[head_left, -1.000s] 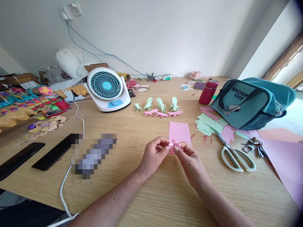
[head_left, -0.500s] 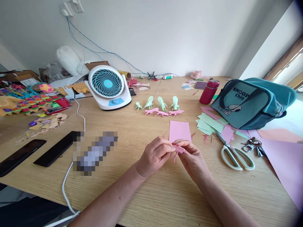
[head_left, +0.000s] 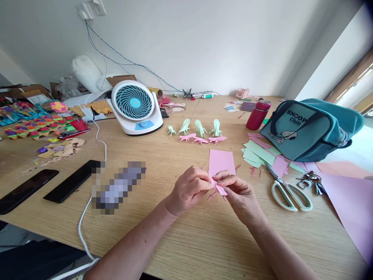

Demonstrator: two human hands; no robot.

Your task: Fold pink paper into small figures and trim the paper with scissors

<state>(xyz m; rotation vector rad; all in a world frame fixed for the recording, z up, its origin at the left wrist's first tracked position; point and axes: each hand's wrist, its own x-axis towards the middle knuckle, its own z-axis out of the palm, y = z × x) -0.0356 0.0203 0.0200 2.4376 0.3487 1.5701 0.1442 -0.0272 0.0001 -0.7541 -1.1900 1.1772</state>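
Observation:
Between my two hands is a small pink folded-paper insect, its thin legs sticking out below. My left hand pinches it from the left, while my right hand grips its right side with thumb and fingers. The fingertips hide part of the folds. Just beyond my hands a pink paper sheet lies flat on the table. Farther back stand several green paper insects, with several pink paper insects in a row in front of them.
Scissors, keys, green paper pieces and a large pink sheet lie right, near a teal bag and red bottle. Left are a fan, phone, black flat object and white cable.
The pink paper insect has turned in my fingers, so more of its body and legs now show. Both hands stay in nearly the same place. The view has shifted slightly.

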